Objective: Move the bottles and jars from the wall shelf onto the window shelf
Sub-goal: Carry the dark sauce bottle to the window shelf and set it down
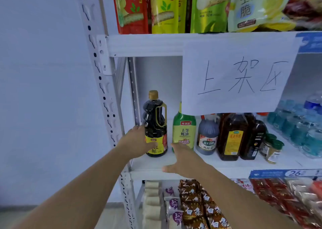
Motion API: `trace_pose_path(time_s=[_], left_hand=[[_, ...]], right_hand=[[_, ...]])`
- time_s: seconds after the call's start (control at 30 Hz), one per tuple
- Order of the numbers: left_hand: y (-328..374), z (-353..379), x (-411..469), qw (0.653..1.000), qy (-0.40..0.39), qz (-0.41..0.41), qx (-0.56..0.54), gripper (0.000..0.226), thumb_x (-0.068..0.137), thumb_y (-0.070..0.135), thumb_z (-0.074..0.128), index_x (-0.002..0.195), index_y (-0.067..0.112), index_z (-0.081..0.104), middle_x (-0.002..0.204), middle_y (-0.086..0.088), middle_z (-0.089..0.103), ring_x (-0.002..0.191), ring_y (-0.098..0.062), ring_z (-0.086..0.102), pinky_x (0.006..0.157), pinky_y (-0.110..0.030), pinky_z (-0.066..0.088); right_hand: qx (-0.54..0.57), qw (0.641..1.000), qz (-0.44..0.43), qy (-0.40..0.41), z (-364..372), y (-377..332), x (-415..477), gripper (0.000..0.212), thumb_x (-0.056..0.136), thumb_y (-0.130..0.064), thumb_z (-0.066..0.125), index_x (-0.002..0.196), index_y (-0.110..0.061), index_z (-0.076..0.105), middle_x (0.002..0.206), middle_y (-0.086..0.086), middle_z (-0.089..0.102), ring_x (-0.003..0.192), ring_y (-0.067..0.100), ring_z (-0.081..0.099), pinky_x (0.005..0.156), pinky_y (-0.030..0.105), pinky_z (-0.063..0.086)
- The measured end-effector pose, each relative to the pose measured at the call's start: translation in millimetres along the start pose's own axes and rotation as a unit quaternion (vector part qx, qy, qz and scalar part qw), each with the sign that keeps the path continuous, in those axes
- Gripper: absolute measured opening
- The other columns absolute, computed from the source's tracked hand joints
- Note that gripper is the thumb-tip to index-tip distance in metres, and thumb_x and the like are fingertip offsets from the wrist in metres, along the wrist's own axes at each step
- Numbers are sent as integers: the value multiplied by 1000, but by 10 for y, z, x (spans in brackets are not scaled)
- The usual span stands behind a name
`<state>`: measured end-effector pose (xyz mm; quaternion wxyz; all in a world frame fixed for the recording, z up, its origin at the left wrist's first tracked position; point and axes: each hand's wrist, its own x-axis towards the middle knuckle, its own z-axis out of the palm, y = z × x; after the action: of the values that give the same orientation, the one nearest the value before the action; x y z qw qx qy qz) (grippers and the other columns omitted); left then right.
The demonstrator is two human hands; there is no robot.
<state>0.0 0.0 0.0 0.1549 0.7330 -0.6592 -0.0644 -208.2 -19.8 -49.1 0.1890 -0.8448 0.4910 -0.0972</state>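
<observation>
The white metal shelf board (151,166) carries, at its left end, a tall dark soy-sauce bottle with a gold cap and side handle (155,122). It stands upright, and lifting it well likely means a low grip and a straight rise, clear of the light-green plastic oyster-sauce bottle (184,132) just beside it. The left hand (137,139) wraps the dark bottle's lower label, thumb across the front and fingers round the far side. The right hand (183,160) is spread with its thumb out and its fingertips at the green bottle's foot, though I cannot tell whether they touch it.
</observation>
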Motion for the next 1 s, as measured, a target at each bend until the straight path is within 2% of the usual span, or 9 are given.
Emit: trace_pose_path(time_s=[0.1, 0.17, 0.23, 0.37, 0.43, 0.57, 0.77, 0.9, 1.0], left_hand=[[-38, 112, 318, 991, 19, -33, -132, 78, 70, 62, 78, 134, 27, 50, 126, 3, 60, 111, -17, 59, 89, -31, 49], [-41, 184, 533, 976, 38, -59, -206, 86, 52, 68, 79, 124, 30, 51, 118, 7, 64, 104, -16, 65, 86, -41, 59], [-100, 303, 750, 962, 53, -75, -256, 96, 43, 69, 82, 124, 32, 46, 117, 9, 62, 107, -18, 65, 86, -45, 60], [-86, 361, 884, 935, 69, -74, -341, 99, 45, 54, 92, 128, 40, 39, 120, 13, 62, 113, -16, 64, 94, -45, 58], [-67, 383, 896, 924, 74, -70, -369, 94, 55, 43, 93, 132, 36, 38, 121, 13, 61, 113, -14, 63, 96, -43, 57], [-69, 465, 969, 915, 101, -75, -382, 91, 59, 40, 93, 134, 33, 41, 122, 12, 60, 114, -14, 62, 98, -41, 55], [-65, 437, 994, 906, 92, -97, -402, 73, 62, 30, 94, 119, 31, 48, 112, 11, 63, 105, -13, 64, 88, -32, 55], [-63, 391, 920, 907, 86, -96, -402, 65, 64, 29, 92, 114, 28, 51, 111, 7, 63, 100, -13, 65, 80, -29, 51], [-40, 352, 741, 916, 84, -88, -383, 72, 58, 38, 88, 119, 32, 50, 114, 8, 63, 100, -12, 65, 83, -34, 56]], right_hand=[[143, 989, 12, 32, 221, -18, 449, 81, 70, -61, 84, 139, -33, 52, 134, -10, 64, 122, 9, 61, 105, 39, 52], [226, 972, 16, 56, 362, 14, 724, 72, 68, -45, 91, 129, -32, 55, 114, -15, 69, 103, -4, 66, 89, 22, 56], [298, 949, 44, 86, 444, -9, 885, 77, 71, -29, 94, 133, -28, 49, 112, -18, 64, 100, -6, 64, 79, 10, 50], [382, 909, 57, 158, 597, -18, 1073, 92, 67, -15, 97, 135, -34, 39, 115, -20, 62, 102, -18, 61, 82, 8, 52], [402, 896, 68, 175, 691, -24, 1167, 100, 61, -17, 99, 138, -39, 39, 119, -19, 65, 110, -10, 64, 82, 9, 53], [430, 878, 71, 200, 748, -99, 1302, 122, 50, -34, 100, 150, -41, 32, 128, -20, 64, 120, 6, 64, 101, 34, 55], [440, 862, 69, 243, 761, -204, 1357, 104, 57, -16, 100, 128, -60, 39, 126, -21, 64, 117, 0, 62, 101, 30, 54], [431, 867, 64, 240, 731, -208, 1254, 94, 63, -14, 98, 127, -46, 37, 114, -26, 61, 103, -7, 62, 85, 8, 48], [420, 873, 59, 242, 776, -189, 1087, 95, 59, -18, 101, 131, -40, 43, 116, -20, 67, 103, -11, 65, 88, 15, 53]])
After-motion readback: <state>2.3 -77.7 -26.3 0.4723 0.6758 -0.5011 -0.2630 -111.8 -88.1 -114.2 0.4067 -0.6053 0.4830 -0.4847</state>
